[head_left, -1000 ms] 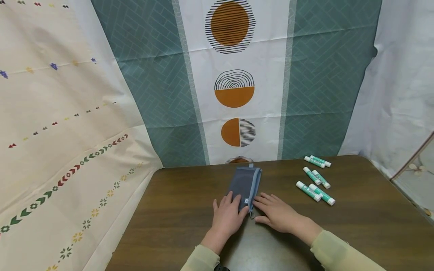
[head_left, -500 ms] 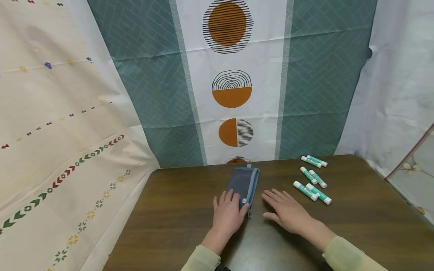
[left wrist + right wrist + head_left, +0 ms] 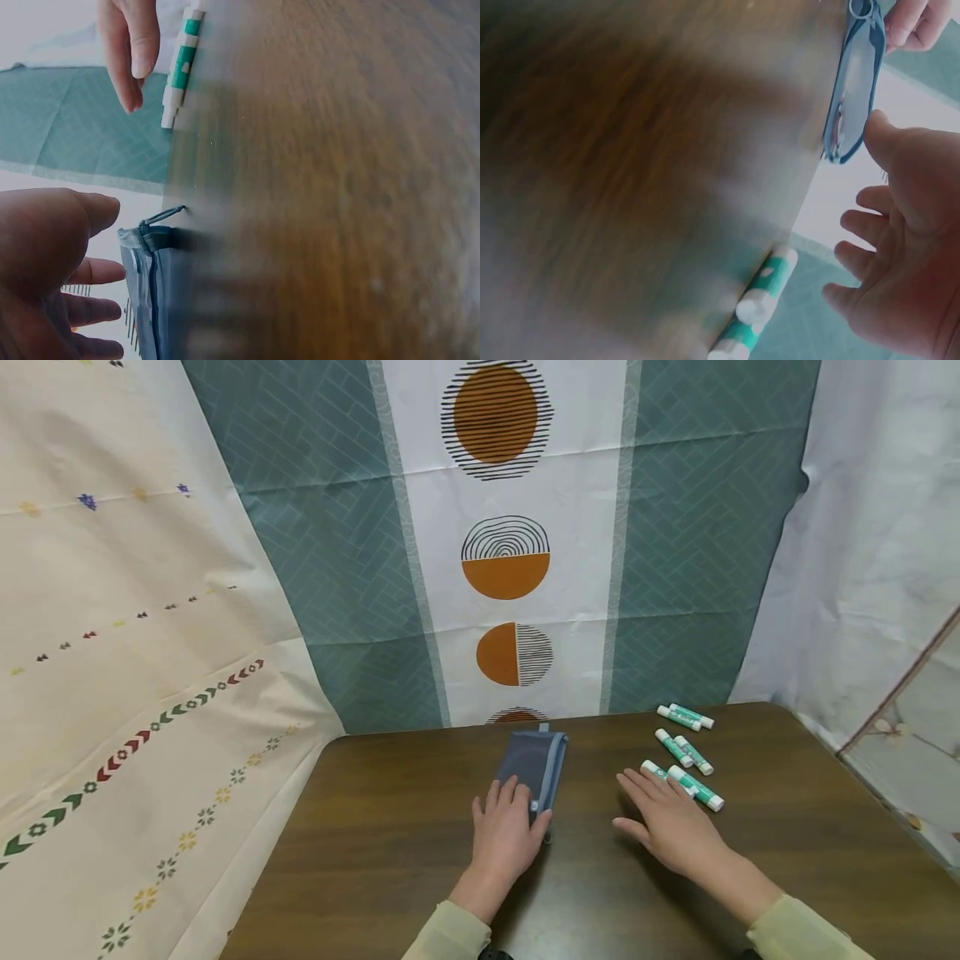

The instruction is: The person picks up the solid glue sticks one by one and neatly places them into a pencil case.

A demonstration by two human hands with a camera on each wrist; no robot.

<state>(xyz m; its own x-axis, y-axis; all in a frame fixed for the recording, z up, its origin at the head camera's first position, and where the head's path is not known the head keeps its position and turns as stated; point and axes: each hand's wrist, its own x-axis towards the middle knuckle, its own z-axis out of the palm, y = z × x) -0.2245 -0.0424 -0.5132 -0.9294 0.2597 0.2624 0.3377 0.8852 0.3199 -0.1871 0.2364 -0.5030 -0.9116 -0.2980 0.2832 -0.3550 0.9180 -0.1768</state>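
Observation:
A blue-grey zippered pouch (image 3: pixel 525 758) lies on the brown table, a ring at its near end. My left hand (image 3: pixel 501 835) rests its fingers on the near part of the pouch, covering its lower left side. In the left wrist view that hand's fingertips (image 3: pixel 105 307) are right at the pouch (image 3: pixel 146 300). My right hand (image 3: pixel 672 827) is open to the right, its fingers straight and overlapping the nearest pair of green-and-white glue sticks (image 3: pixel 697 789) in the head view. The right wrist view shows nothing between its fingers and the glue sticks (image 3: pixel 769 285) below them.
Two more pairs of glue sticks lie behind: a middle pair (image 3: pixel 684 752) and a far pair (image 3: pixel 685 717) by the table's back edge. A patterned curtain (image 3: pixel 517 527) hangs behind the table (image 3: pixel 390 827), with cream cloth (image 3: pixel 165 710) at the left.
My right hand has left the pouch's side and moved right to the nearest glue sticks. My left hand has stayed on the pouch. The head view has turned slightly right.

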